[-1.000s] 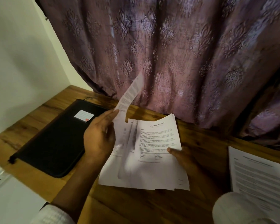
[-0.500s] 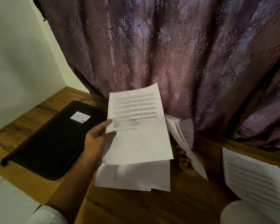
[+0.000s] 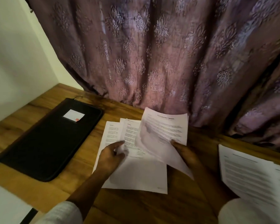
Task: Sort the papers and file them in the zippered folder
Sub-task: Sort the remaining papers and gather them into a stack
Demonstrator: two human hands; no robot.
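On wooden counter [image 3: 136, 207], centre: fanned white printed papers [image 3: 141, 175] lying flat | left hand [image 3: 111, 153] fingers on them, pinching or resting unclear through blur | right hand [image 3: 187, 152] fingers gripping raised curled sheets [image 3: 166, 126] | closed black zippered folder [image 3: 52, 143] flat just left of papers

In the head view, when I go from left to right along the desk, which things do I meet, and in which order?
Black zippered folder → left hand → right hand, which holds a lifted sheet → separate pile of papers at the right edge.
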